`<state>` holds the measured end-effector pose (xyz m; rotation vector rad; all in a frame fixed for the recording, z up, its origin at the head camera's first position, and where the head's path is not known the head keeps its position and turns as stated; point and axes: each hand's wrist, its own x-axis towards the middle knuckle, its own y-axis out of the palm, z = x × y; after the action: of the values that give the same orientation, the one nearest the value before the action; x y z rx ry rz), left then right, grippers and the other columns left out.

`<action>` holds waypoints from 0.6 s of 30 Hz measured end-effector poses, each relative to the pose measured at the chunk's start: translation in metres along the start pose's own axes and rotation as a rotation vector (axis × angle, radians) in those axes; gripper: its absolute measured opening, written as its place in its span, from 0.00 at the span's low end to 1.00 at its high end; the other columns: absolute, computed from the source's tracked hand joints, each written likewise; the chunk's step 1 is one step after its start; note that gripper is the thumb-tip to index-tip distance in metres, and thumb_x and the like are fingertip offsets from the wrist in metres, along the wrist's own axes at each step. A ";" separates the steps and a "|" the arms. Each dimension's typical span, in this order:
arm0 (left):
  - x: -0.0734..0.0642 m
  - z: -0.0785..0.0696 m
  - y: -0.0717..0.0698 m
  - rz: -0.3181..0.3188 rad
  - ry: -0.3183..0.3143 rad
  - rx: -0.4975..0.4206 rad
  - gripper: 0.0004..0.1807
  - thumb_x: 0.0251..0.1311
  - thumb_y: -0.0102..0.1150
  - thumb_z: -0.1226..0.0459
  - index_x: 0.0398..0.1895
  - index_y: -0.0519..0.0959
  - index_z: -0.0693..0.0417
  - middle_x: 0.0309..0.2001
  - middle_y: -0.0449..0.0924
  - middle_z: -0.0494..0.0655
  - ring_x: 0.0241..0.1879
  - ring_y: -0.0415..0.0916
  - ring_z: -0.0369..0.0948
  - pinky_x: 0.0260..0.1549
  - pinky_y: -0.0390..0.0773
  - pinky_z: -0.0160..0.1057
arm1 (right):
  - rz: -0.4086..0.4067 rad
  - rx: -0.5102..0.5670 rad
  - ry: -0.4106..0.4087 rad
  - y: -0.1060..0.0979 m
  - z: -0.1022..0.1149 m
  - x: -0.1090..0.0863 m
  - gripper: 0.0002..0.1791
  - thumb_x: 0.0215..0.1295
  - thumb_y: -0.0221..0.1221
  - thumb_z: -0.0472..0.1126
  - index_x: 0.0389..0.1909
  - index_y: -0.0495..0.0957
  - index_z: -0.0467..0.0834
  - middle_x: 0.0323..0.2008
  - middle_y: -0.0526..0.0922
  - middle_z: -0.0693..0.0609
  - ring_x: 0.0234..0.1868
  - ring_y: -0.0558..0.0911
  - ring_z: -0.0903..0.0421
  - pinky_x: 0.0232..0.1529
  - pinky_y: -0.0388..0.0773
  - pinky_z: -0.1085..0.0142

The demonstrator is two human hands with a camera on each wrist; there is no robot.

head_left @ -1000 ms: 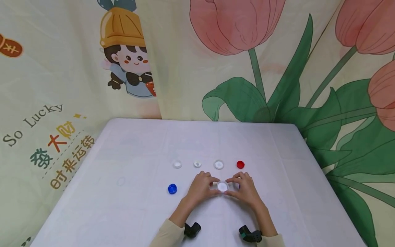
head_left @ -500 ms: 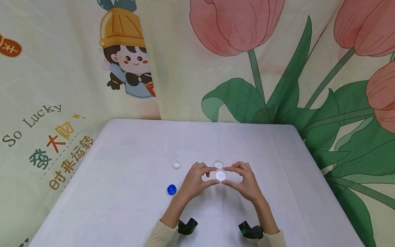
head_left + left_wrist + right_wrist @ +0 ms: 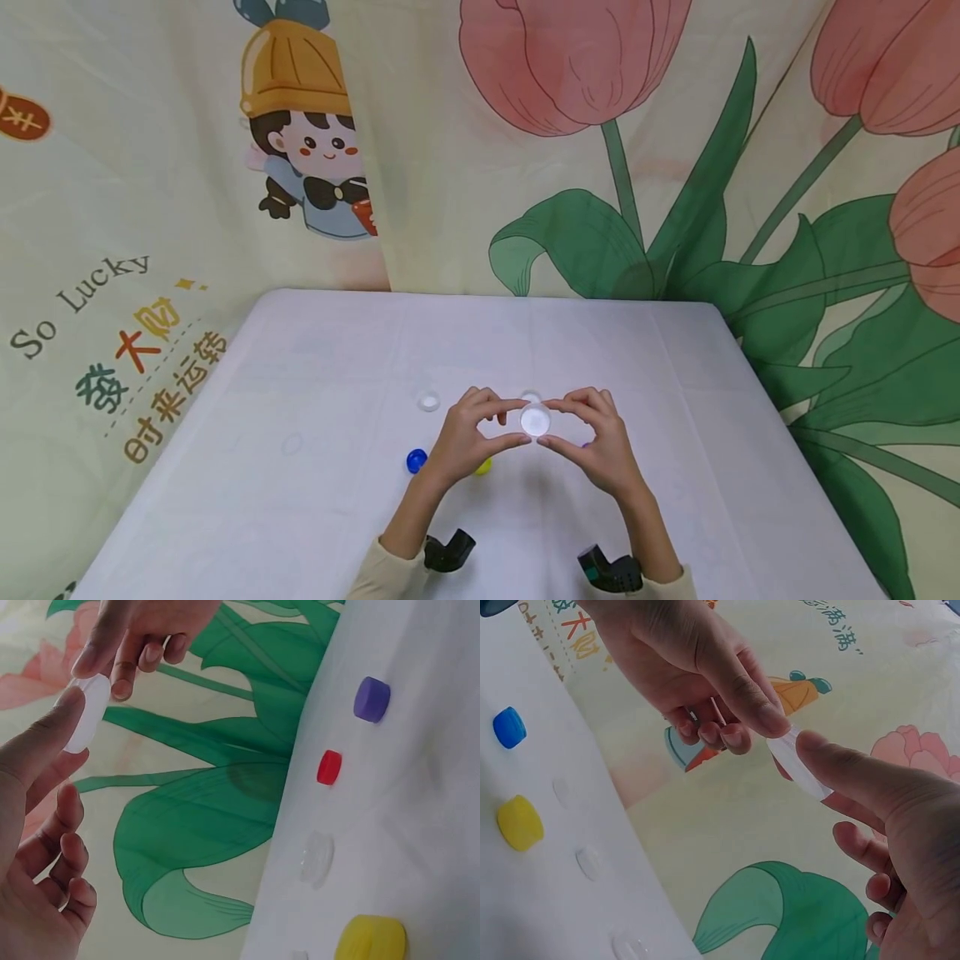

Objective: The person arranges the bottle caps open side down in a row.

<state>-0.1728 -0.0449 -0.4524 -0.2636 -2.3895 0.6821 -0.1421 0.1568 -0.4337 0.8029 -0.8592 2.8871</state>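
A round translucent white cap (image 3: pixel 536 420) is held up over the table, its flat round face toward the head camera. My left hand (image 3: pixel 463 437) pinches its left side between thumb and index finger. On the opposite side, my right hand (image 3: pixel 603 442) grips the rim the same way. The left wrist view shows the cap (image 3: pixel 91 712) nearly edge-on, with both thumbs on the near face. The other fingers of both hands curl loosely beside it.
On the white table (image 3: pixel 300 517) lie a blue cap (image 3: pixel 416 461), a yellow cap (image 3: pixel 483 467) partly behind the left hand, and a clear cap (image 3: pixel 429 402). A red cap (image 3: pixel 328 766) and purple cap (image 3: pixel 372 699) show in the left wrist view. A patterned cloth hangs behind.
Both hands have raised the translucent cap from close over the table, moving it away from the body. The yellow cap now shows behind the left hand; the red one is hidden in the head view.
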 end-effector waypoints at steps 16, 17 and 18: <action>0.001 -0.002 -0.002 0.124 -0.417 -0.335 0.12 0.54 0.58 0.52 0.38 0.83 0.43 0.25 0.76 0.40 0.24 0.63 0.38 0.23 0.62 0.30 | 0.009 0.032 -0.010 0.002 -0.014 -0.004 0.23 0.37 0.72 0.43 0.40 0.81 0.51 0.36 0.73 0.58 0.40 0.64 0.59 0.36 0.65 0.59; 0.001 -0.003 -0.002 0.143 -0.442 -0.340 0.12 0.54 0.58 0.53 0.37 0.83 0.45 0.26 0.76 0.40 0.25 0.63 0.38 0.23 0.62 0.30 | 0.013 0.030 -0.013 0.003 -0.016 -0.005 0.22 0.37 0.72 0.45 0.40 0.81 0.52 0.36 0.73 0.58 0.40 0.64 0.59 0.36 0.65 0.60; 0.002 -0.008 -0.004 0.161 -0.454 -0.344 0.12 0.54 0.58 0.54 0.37 0.83 0.48 0.26 0.76 0.41 0.25 0.62 0.38 0.23 0.62 0.30 | 0.019 0.027 -0.019 0.003 -0.017 -0.005 0.22 0.38 0.72 0.46 0.40 0.81 0.52 0.36 0.72 0.59 0.40 0.64 0.60 0.36 0.65 0.60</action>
<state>-0.1692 -0.0445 -0.4438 -0.4936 -2.9467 0.4277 -0.1460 0.1639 -0.4495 0.8307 -0.8358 2.9182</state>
